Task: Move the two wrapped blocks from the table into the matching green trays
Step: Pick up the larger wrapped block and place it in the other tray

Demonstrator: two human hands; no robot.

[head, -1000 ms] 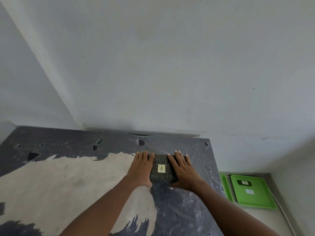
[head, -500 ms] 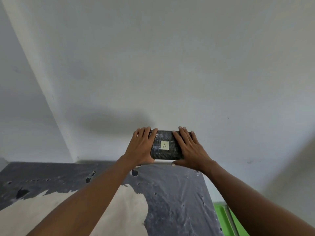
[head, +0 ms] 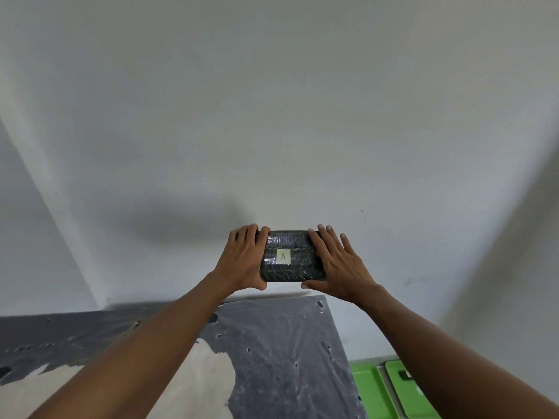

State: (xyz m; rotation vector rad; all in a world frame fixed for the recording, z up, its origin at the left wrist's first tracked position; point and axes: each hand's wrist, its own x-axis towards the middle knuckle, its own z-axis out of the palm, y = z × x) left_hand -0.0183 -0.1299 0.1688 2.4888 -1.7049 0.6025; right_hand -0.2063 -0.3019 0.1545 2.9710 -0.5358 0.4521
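Since the earlier frame the block has risen further clear of the counter (head: 272,358), and two green trays have come back into view at 4 o'clock. The counter lies at 7 o'clock, its dark plastic sheet torn to expose pale board.

Left to right: the left hand (head: 242,261) presses flat against the left end of the wrapped block (head: 292,257), fingers curled over the top edge and thumb under the lower edge. The block is held in the air at 6 o'clock of centre, in front of the white wall (head: 272,116), touching nothing but the hands. Its face carries a pale label marked "A" (head: 283,256). The right hand (head: 338,264) clamps the right end, fingers spread upward, thumb beneath.

The left green tray (head: 367,388) and the right green tray (head: 399,385) lie side by side beyond the counter's right edge, partly hidden by the right forearm. The right tray carries a small dark tag; its marking is unreadable.

Step in hand: transport of block A, judged early in the task. The next move calls for swinging the block right and down, then identifying the matching tray. The second block is not visible.
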